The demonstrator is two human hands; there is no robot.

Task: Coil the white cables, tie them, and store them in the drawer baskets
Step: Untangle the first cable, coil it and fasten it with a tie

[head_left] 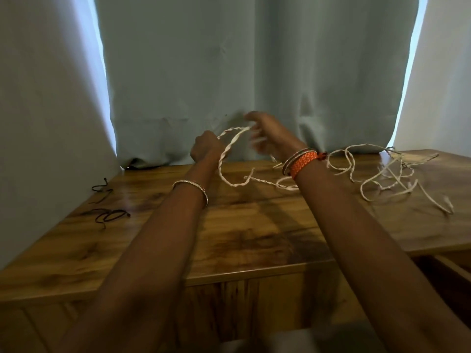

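Both hands raised over the wooden tabletop (229, 240). Left hand (205, 147) fisted on a twisted white cable (225, 151); right hand (267, 135), blurred, pinches its loop's far end. Loose cables (390, 174) lie right of the right hand.

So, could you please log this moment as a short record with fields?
surface: wooden cabinet top
left hand: fist gripping the twisted white cable
right hand: holds the cable's far end, blurred
cable state: raised loop between hands, the rest trails on the top
loose white cables: tangled at the right
black ties: lying at the left
backdrop: curtain
coiling: under way, nothing tied yet
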